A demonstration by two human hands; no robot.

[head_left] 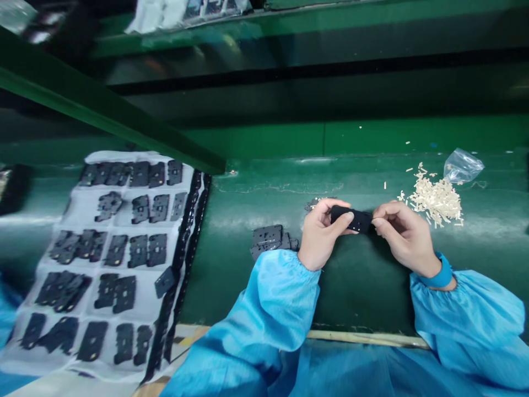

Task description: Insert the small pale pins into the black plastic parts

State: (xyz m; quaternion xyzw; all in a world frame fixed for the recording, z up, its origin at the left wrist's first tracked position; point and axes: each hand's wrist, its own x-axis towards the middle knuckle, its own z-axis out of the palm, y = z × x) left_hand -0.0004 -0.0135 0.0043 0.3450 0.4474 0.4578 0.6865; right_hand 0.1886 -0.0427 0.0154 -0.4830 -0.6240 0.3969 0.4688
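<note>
A flat black plastic part (pixel 362 222) with small holes and light dots is in my left hand (pixel 319 237), gripped between thumb and fingers over the green bench. At the part's right end, the thumb and forefinger of my right hand (pixel 407 237) are pinched together. Whatever they hold is too small or hidden to make out. Left of my left wrist lies a small stack of similar black parts (pixel 268 237). Behind my left hand, more dark pieces (pixel 313 204) are partly covered. To the right is a heap of small cream-coloured strips (pixel 438 198).
A clear plastic bag (pixel 463 165) lies behind the heap, with several strips scattered around. At left, a white compartment tray (pixel 82 207) holds rows of black parts. A green beam (pixel 124 118) slants above it. A green shelf (pixel 289 27) runs across the back.
</note>
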